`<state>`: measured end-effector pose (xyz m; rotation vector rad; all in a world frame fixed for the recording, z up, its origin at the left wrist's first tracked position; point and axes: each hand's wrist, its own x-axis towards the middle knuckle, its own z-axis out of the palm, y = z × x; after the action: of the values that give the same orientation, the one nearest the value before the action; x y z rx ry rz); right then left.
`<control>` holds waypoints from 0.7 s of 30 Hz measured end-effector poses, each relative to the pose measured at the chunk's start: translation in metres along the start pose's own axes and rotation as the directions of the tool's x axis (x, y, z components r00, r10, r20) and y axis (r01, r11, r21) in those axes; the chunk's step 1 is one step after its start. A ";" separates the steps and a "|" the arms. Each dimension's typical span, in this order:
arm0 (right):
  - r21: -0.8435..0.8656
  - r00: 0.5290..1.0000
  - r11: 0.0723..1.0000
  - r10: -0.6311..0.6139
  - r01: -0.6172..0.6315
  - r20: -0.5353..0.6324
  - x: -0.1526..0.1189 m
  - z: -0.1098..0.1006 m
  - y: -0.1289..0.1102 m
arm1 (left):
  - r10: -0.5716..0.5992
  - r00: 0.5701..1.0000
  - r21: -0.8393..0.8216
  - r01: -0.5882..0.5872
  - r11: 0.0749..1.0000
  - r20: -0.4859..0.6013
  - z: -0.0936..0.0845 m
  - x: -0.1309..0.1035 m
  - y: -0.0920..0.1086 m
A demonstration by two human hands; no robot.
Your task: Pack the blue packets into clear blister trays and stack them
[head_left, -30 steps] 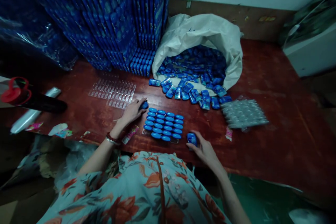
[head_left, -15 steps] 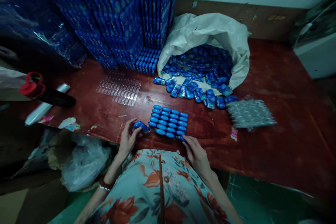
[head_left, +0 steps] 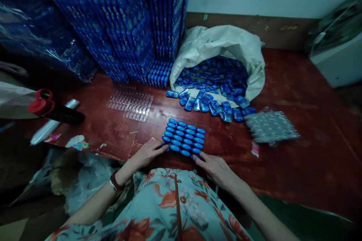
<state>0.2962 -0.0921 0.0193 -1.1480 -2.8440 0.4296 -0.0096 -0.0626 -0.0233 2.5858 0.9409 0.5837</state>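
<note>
A block of small blue packs [head_left: 185, 136] stands in rows on the table before me, their rounded blue ends facing up. At the block's near left corner is my left hand [head_left: 148, 153], fingers closed on a blue pack that they mostly cover. My right hand [head_left: 212, 163] is at the near right corner, with its thumb and fingers closed around another blue pack, largely hidden. Beyond the block, loose blue packs in clear wrap [head_left: 215, 107] spill from the mouth of a white woven sack [head_left: 220, 37].
Clear plastic blister trays [head_left: 131, 105] lie left of the sack, and a stack of clear trays [head_left: 271, 127] lies to the right. Tall piles of blue packs [head_left: 121, 26] rise at the back left. A black bottle with a red lid [head_left: 56, 111] lies near the left edge.
My left hand has brought its blue pack rightward against the block's near left corner. My right hand stays at the near right corner. The view has shifted slightly.
</note>
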 end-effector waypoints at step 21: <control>0.086 0.981 0.993 0.066 -0.082 0.181 0.004 -0.010 0.001 | -0.051 0.991 -0.036 0.056 0.998 0.123 -0.001 -0.014 -0.001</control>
<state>0.2956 -0.0864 0.0284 -1.2613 -2.8983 0.6959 -0.0207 -0.0705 -0.0263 2.5209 0.9459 0.4198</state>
